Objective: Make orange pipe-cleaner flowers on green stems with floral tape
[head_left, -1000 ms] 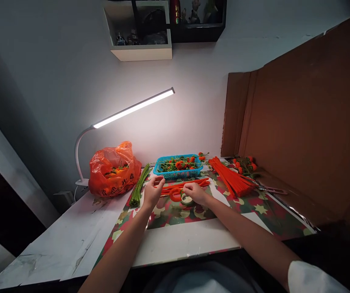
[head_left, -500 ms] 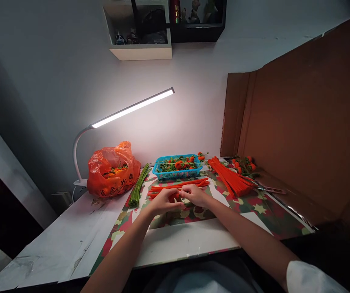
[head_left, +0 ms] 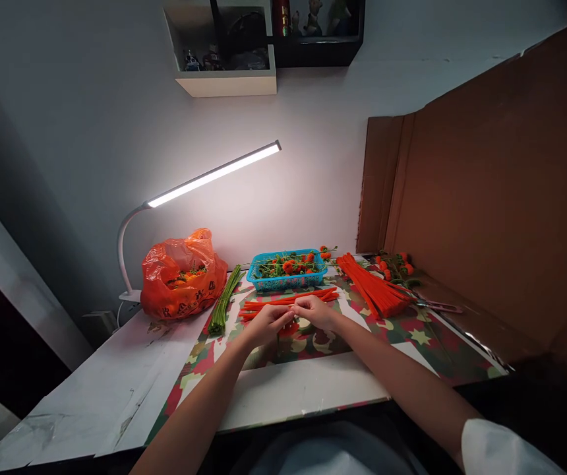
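Over the middle of the table, my left hand (head_left: pixel 268 324) and my right hand (head_left: pixel 316 313) meet at the fingertips. Both are closed in a pinch; what lies between the fingers is too small and too covered to make out. A bit of red shows just below the fingertips, against the patterned table cover. Right behind the hands lies a loose row of red fuzzy stems, like pipe cleaners (head_left: pixel 319 296), partly covered by them. A blue plastic basket (head_left: pixel 286 284) of finished-looking red flowers with green stems (head_left: pixel 288 266) stands beyond.
To the left lie green fuzzy stems (head_left: pixel 225 305) and an orange plastic bag (head_left: pixel 179 307). A thick red stem bundle (head_left: pixel 377 290), pliers-like tool handles (head_left: pixel 444 308) and more red flowers (head_left: pixel 395 266) are on the right. A lit lamp (head_left: pixel 214 174) hangs above; cardboard (head_left: pixel 481 198) walls the right side.
The left thumb and fingers have closed together toward the right hand's fingertips; earlier the thumb was stretched apart. The right hand has barely moved.
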A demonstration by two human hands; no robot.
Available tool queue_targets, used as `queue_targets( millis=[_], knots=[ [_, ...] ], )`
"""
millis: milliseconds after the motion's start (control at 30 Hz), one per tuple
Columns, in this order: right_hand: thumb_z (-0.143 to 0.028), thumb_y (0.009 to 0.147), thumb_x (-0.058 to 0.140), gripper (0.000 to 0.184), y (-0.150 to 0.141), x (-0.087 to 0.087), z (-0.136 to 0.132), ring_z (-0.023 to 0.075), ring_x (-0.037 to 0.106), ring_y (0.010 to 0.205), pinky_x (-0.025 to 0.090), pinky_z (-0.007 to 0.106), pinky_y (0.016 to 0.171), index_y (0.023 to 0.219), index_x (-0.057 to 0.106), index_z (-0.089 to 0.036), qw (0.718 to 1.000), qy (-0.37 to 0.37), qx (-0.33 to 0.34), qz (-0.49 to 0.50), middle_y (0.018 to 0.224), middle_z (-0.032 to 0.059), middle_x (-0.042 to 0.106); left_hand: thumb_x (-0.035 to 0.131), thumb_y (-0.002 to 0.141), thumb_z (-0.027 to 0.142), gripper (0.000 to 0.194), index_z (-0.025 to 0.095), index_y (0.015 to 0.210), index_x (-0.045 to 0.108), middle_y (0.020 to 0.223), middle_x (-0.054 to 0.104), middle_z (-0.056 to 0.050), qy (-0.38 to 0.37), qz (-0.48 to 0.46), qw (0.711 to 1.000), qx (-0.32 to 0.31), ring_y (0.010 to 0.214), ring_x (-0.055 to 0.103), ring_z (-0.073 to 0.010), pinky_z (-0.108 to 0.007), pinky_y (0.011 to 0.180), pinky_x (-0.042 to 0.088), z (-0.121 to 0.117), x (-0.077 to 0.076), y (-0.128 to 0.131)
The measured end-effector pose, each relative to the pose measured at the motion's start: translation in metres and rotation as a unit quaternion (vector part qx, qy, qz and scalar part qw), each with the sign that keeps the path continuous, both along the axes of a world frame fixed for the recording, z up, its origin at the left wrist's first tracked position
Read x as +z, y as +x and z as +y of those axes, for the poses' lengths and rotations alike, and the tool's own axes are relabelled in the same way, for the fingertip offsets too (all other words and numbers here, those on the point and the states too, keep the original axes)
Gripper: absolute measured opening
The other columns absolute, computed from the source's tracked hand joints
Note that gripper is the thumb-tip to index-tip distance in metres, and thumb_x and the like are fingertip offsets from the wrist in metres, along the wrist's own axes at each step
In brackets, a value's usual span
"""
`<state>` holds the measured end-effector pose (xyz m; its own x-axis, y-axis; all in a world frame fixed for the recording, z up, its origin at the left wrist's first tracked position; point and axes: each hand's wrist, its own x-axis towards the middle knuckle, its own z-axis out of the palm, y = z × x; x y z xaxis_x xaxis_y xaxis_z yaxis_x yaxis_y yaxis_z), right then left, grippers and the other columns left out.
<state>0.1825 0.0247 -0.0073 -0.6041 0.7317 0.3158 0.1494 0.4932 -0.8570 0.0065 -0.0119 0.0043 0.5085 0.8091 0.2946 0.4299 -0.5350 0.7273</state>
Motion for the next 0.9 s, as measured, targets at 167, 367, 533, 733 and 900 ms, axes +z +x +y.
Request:
queue_targets(
  millis=[167,367,533,733,900],
  knots=[
    [-0.055,0.073,0.052,0.044,0.002,0.007,0.000,0.0066,0.022,0.051,0.017,0.023,0.049,0.055,0.035,-0.018,0.998,-0.056,0.017,0.034,0.054,-0.0070,0.025,0.045,0.086,0.047,0.041,0.014,0.063,0.055,0.056,0.047,0.001,-0.047,-0.038,0.998,0.001,0.052,0.038,-0.0089,-0.021,0.049,0.029,0.001,0.004,-0.005],
    [-0.060,0.070,0.052,0.047,0.001,0.004,0.003,0.0065,0.022,0.051,0.017,0.023,0.049,0.056,0.035,-0.019,0.996,-0.079,0.014,0.050,0.053,-0.0073,0.026,0.043,0.085,0.051,0.043,0.014,0.066,0.055,0.058,0.050,0.000,-0.076,-0.041,0.996,0.005,0.053,0.041,-0.0101,-0.021,0.049,0.031,0.001,0.004,-0.005],
    [-0.056,0.075,0.049,0.044,-0.004,-0.007,0.004,0.0068,0.023,0.052,0.018,0.022,0.049,0.056,0.033,-0.019,0.998,-0.032,-0.017,0.042,0.055,-0.0064,0.026,0.063,0.071,0.047,0.035,0.015,0.085,0.059,0.060,0.051,0.002,-0.007,-0.007,0.999,0.030,0.053,0.040,-0.0099,-0.020,0.048,0.029,-0.003,0.000,0.000],
    [-0.047,0.080,0.046,0.039,-0.009,-0.011,0.000,0.0082,0.030,0.053,0.023,0.022,0.050,0.057,0.036,-0.018,0.998,0.017,-0.057,0.036,0.057,-0.0046,0.032,0.063,0.066,0.032,0.017,0.016,0.067,0.057,0.056,0.046,0.004,0.087,0.044,0.991,0.091,0.051,0.036,-0.0086,-0.020,0.046,0.025,-0.004,-0.002,0.006],
    [-0.043,0.080,0.047,0.035,-0.008,-0.006,-0.005,0.0086,0.032,0.054,0.024,0.022,0.050,0.057,0.039,-0.017,0.999,0.025,-0.044,0.014,0.057,-0.0040,0.036,0.054,0.073,0.027,0.018,0.014,0.061,0.056,0.050,0.040,0.005,0.089,0.040,0.992,0.074,0.048,0.031,-0.0071,-0.020,0.045,0.022,-0.004,-0.001,0.008]
  ],
)
